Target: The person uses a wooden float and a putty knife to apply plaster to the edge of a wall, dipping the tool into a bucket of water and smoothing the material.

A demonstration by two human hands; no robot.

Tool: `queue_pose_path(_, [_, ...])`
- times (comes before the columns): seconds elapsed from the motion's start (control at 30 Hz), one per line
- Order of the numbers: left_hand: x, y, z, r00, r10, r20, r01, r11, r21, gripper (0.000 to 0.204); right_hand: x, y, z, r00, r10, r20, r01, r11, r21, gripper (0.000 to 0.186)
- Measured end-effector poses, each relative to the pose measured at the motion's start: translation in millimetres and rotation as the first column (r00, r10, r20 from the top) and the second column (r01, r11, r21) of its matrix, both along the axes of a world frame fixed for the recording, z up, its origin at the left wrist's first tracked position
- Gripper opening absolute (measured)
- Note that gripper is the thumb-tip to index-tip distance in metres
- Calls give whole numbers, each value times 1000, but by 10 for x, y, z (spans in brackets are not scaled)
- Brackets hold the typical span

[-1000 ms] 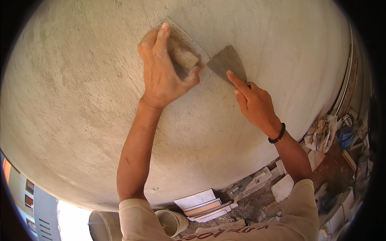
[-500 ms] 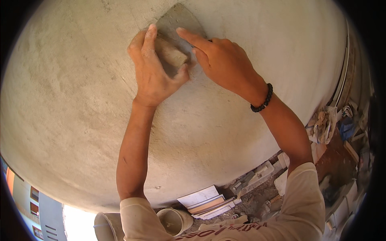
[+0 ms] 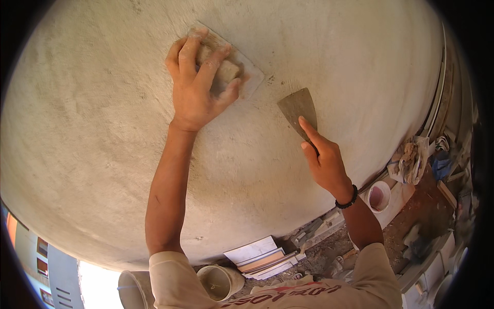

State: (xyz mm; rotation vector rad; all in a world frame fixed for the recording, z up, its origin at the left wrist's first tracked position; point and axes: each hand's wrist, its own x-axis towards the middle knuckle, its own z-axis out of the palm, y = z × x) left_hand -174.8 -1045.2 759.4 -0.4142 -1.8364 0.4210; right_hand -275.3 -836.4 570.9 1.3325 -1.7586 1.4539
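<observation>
Two hands, one putty knife, one plaster board, two buckets, one wristband.

Left hand grips a flat plaster board loaded with grey plaster, pressed against the rendered wall. Right hand holds a putty knife, blade flat on the wall, just right of the board. White bucket and stacked tiles lie at the wall's foot.

Below the wall we see stacked flat white tiles beside a round white bucket. At right we note a pink-lined white pail near crumpled grey rags.
</observation>
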Motion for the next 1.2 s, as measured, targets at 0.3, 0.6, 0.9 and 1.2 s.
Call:
queue_pose_path(0.3, [89, -14, -15, 989, 54, -134, -66, 995, -80, 45, 165, 216, 178, 787, 515, 338, -457, 856, -241, 50])
queue_pose_path(0.6, [-45, -2, -46, 989, 86, -117, -85, 996, 8, 50, -96, -496, 305, 984, 122, -126, -161, 911, -379, 35])
queue_pose_path(0.9, [-19, -47, -31, 987, 87, -136, -90, 996, -16, 51, -181, -683, 229, 986, -31, -166, -34, 927, -374, 27])
queue_pose_path(1.2, [10, -88, -6, 991, 74, -110, -80, 996, -47, 52, -214, -689, 340, 986, -41, -161, -15, 944, -329, 22])
